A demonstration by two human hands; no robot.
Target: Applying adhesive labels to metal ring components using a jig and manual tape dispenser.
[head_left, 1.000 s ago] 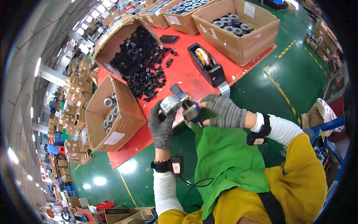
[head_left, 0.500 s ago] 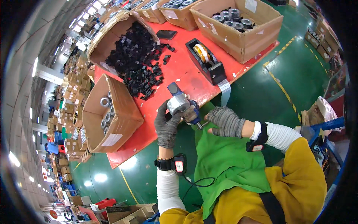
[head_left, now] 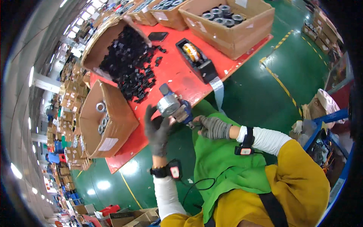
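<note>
With the clock centred on the blue vise, an open carton (head_left: 123, 123) stood at nine o'clock on the red table (head_left: 172, 60), silver rings (head_left: 101, 107) inside it. At half past ten a heap of small black pieces (head_left: 126, 68) spilled from a tipped box.

The left hand (head_left: 157, 130), in a grey glove, was raised at about eight o'clock, its forearm rising steeply from below and the wrist nearly straight. Its fingers pointed up, with the thumb spread well apart from them in an open curve, gripping nothing I could see. I couldn't tell whether the thumb brushed the silver cylinder (head_left: 168, 105), which sat at the vise's ten o'clock side, just beyond the hand.

The vise (head_left: 183, 111) was at the table's near edge. A black tape dispenser (head_left: 198, 62) lay towards one o'clock, a strip of tape hanging off the edge.

The right hand (head_left: 215, 126) was at four o'clock, the forearm reaching in sideways from the right. Its bare-tipped fingers were curled in near the thumb at the vise's near end; whether they were clamped on the handle, I couldn't tell. Farther out at one o'clock stood a large carton (head_left: 242, 38) with more rings.
</note>
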